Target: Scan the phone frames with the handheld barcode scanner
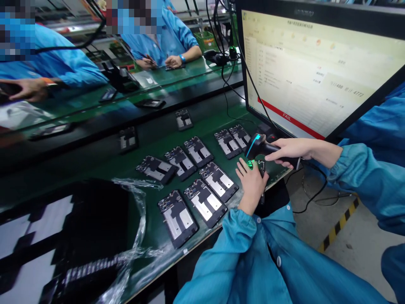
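My right hand point(294, 151) is wrapped round the handle of a black barcode scanner point(261, 147) with a lit blue strip. The scanner points down, and its green light falls on an opened phone point(261, 165) right below. My left hand point(252, 183) grips that phone at the table's front edge, thumb on one side and fingers on the other; the palm hides most of it. To the left, several more opened phones point(205, 202) lie with bare circuit boards and silver plates showing. Two of them point(228, 143) sit just beyond my left hand.
A large monitor point(303, 76) stands at the back right, showing a red FAIL bar. Clear plastic wrap point(139, 219) and a dark tray point(95, 219) lie at left. Cables point(221, 50) hang beside the monitor. Two co-workers in blue point(158, 38) sit across the bench.
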The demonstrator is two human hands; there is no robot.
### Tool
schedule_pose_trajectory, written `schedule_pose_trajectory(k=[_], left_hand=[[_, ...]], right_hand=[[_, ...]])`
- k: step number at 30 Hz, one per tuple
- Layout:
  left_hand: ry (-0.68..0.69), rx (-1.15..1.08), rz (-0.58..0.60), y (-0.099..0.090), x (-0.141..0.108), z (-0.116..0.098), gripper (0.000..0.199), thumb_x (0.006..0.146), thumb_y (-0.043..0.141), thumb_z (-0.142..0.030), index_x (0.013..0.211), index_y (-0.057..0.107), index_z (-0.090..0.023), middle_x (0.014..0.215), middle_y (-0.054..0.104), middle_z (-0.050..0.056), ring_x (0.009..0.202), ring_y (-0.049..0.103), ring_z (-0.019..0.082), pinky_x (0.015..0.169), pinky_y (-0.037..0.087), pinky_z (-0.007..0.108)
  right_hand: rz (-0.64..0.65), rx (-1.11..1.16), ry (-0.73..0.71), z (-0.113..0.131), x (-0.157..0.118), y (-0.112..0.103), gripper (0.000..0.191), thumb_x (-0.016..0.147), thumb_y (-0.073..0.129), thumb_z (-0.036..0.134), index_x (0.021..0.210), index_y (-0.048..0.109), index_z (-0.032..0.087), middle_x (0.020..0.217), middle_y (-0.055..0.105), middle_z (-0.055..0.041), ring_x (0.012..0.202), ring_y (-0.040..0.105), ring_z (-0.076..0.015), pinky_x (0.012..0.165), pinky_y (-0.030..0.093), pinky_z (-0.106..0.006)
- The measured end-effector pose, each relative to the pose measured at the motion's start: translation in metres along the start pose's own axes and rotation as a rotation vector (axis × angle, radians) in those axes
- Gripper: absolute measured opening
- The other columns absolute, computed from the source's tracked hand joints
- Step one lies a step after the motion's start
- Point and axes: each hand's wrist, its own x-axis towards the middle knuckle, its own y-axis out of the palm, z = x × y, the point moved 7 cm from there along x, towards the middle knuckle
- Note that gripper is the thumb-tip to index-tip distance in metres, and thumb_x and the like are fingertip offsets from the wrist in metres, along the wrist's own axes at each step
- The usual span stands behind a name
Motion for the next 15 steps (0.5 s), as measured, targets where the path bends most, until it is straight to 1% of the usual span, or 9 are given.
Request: schedule_pose_trajectory(k=[3, 9, 15], left_hand=[[0.003, 0.005, -0.018, 0.001, 0.000, 0.000, 0.068, 0.084, 0.061, -0.048, 0.140, 0.045, -0.011, 0.153, 0.028, 0.032, 0.142, 0.030, 0.047, 0.112, 0.027, 0.060], [0.001, 0.003, -0.028, 0.003, 0.000, 0.001, 0.066, 0.084, 0.061, -0.047, 0.138, 0.047, -0.012, 0.154, 0.028, 0.032, 0.142, 0.030, 0.047, 0.111, 0.027, 0.060], [-0.002, 0.003, -0.036, 0.004, 0.000, 0.001, 0.066, 0.084, 0.061, -0.048, 0.139, 0.047, -0.013, 0.154, 0.027, 0.032, 0.142, 0.030, 0.047, 0.111, 0.028, 0.060]], right_hand=[[0.006, 0.012, -0.019, -0.001, -0.002, 0.002, 0.035, 0.090, 0.065, 0.040, 0.070, 0.045, 0.020, 0.055, 0.050, 0.0052, 0.044, 0.048, -0.0082, 0.042, 0.043, -0.020], [0.005, 0.051, -0.042, -0.008, -0.002, 0.002, 0.040, 0.085, 0.069, 0.049, 0.069, 0.047, 0.020, 0.056, 0.050, 0.0053, 0.045, 0.049, -0.0089, 0.041, 0.041, -0.020], [-0.014, 0.108, 0.000, -0.013, -0.004, 0.004, 0.038, 0.085, 0.070, 0.046, 0.070, 0.047, 0.019, 0.054, 0.048, 0.0061, 0.045, 0.046, -0.0078, 0.042, 0.042, -0.019]])
